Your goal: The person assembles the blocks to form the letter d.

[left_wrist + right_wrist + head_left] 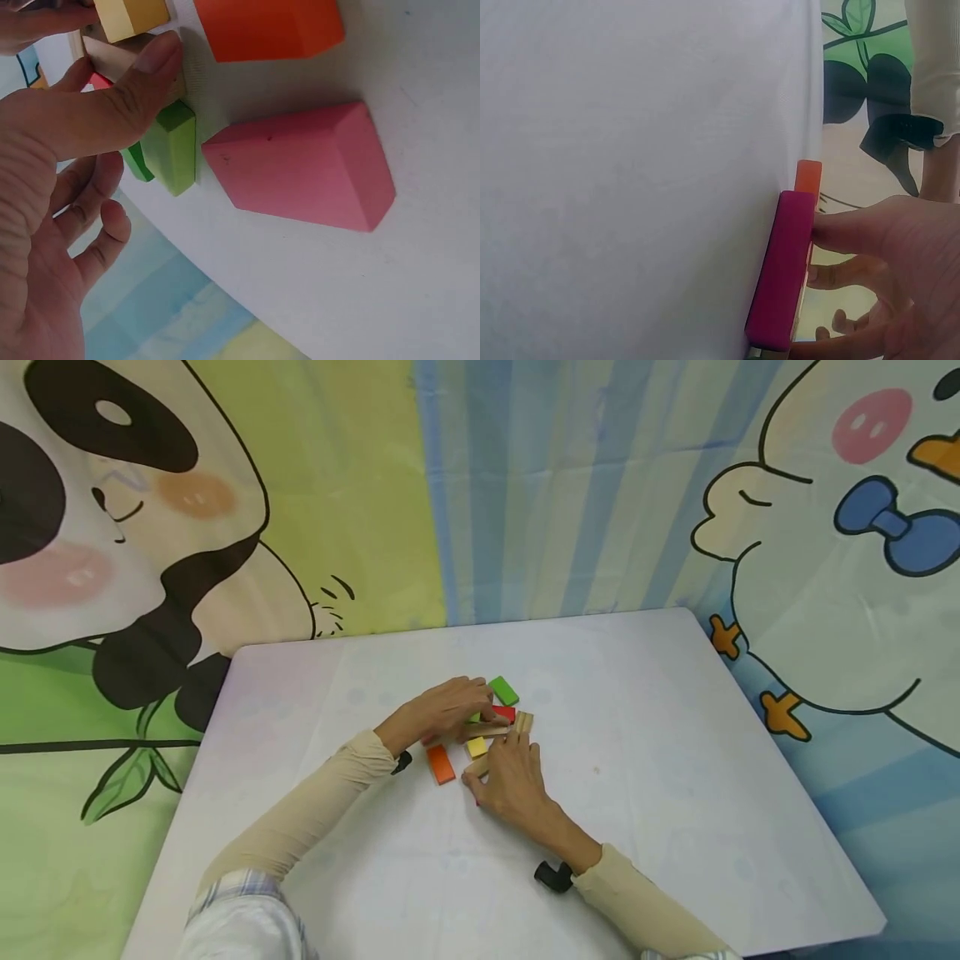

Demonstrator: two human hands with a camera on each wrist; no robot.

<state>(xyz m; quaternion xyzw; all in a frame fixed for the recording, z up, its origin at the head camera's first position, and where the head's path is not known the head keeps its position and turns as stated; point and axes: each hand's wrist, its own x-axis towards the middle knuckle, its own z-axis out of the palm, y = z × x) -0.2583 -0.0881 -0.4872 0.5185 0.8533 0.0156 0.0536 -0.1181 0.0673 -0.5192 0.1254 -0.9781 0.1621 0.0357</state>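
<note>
My left hand (450, 706) reaches over the block group from the left. In the left wrist view its thumb and index finger pinch a plain wooden block (112, 56). My right hand (517, 781) comes from the near right. Its thumb lies at a plain wooden block (477, 766), and its fingertips rest on another upright-pointing wooden block (523, 722). A magenta block (780, 270) stands close beside the right thumb. Between the hands sit a yellow block (476, 747) and a red block (504, 713). The palms hide part of the group.
An orange block (441, 764) lies left of the group, and a green block (503, 691) beyond it. A pink block (300, 169) and a light green block (171, 146) are near the left hand. Everything sits on a white table (660, 718) against a cartoon-printed cloth (525, 485).
</note>
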